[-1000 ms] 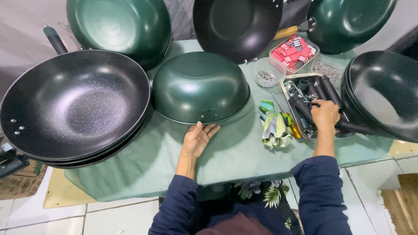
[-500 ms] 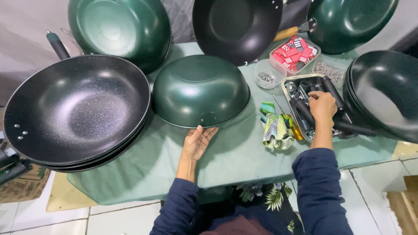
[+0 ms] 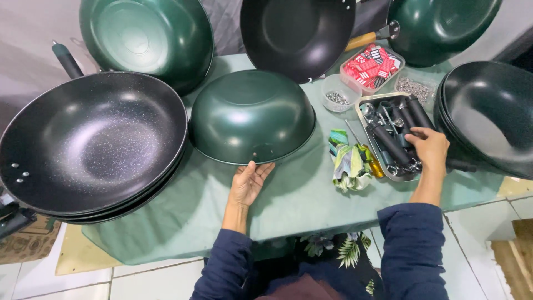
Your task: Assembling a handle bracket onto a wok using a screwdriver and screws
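A dark green wok body [image 3: 251,114] lies upside down in the middle of the green-covered table [image 3: 300,200]. My left hand [image 3: 249,183] is flat under its near rim, fingers spread and touching the edge. My right hand [image 3: 428,149] reaches into a metal tray [image 3: 367,133] of black handles [image 3: 388,143] and small metal fittings, its fingers curled over the handles; whether it grips one is hidden.
A stack of black speckled woks [image 3: 91,147] sits at the left, another black stack [image 3: 488,119] at the right. Green woks [image 3: 147,39] and a black one [image 3: 297,33] lean at the back. A crumpled cloth [image 3: 350,164], small screw dishes [image 3: 337,97] and a red-packet box [image 3: 371,66] lie nearby.
My right hand has shifted slightly across the tray of handles. My left hand stays at the upturned wok's rim.
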